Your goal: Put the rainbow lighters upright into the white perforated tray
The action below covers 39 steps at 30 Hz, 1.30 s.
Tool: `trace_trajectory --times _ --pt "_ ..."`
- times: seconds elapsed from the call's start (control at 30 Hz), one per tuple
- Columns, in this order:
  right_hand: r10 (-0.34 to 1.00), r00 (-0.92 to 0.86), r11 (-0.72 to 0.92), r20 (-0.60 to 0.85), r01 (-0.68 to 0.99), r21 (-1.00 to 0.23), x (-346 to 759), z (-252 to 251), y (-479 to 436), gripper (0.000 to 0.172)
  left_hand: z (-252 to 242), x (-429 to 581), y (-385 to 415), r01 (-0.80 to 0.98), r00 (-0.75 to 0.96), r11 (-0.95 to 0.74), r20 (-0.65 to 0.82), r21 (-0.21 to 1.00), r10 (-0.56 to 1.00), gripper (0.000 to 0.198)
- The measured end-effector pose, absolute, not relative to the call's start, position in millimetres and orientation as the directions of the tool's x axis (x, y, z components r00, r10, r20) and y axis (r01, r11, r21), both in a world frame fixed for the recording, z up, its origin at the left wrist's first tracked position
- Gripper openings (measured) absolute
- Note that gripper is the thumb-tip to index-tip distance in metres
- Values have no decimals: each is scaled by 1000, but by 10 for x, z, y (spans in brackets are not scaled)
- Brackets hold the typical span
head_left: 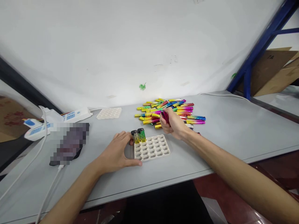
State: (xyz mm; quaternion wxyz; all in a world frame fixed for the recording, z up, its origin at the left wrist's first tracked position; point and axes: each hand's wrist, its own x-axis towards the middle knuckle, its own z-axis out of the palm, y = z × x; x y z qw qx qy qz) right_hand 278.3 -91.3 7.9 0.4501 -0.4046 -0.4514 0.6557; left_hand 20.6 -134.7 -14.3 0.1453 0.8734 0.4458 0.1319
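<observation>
A white tray point(153, 148) with many slots lies on the grey table. Two lighters point(138, 136), one yellow and one green, stand upright in its far left corner. My left hand point(116, 152) rests flat against the tray's left edge, thumb along the near corner, fingers apart. My right hand point(171, 123) is closed around a dark pink lighter point(164, 115) just beyond the tray, at the near edge of a pile of shiny multicoloured lighters point(170, 112).
A second empty white tray point(109, 113) lies at the back left. Power strips point(70, 116) with white cables point(35, 161) and a blurred dark object point(68, 143) sit on the left. A blue shelf frame point(259, 49) and cardboard boxes point(273, 70) stand at the right.
</observation>
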Motion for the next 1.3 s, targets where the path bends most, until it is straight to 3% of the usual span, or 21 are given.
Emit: trace_trajectory --times 0.2,0.47,0.77,0.97,1.1,1.2,1.3 --pt "970 -233 -118 -70 -199 -973 2761 72 -933 50 -159 201 -1347 734 572 -570 116 370 812 59" --pt "897 -409 159 167 -52 -986 2775 61 -973 16 -159 192 -1354 722 580 -582 131 374 804 57" --pt "841 -499 307 209 122 -944 2765 -8 -1004 23 -136 213 -1358 720 590 -591 128 365 797 58" --pt "778 -549 528 306 307 -792 2770 17 -1049 20 -138 207 -1363 719 588 -590 133 367 798 56" --pt "759 -589 566 276 388 -728 2806 76 -1057 23 -134 217 -1360 719 585 -587 132 371 800 56" --pt "816 -508 524 274 452 -722 2875 108 -1000 33 -139 214 -1354 722 580 -584 134 371 803 59" --pt "884 -326 467 334 624 -626 2995 115 -903 38 -148 203 -1349 717 581 -589 147 373 800 60"
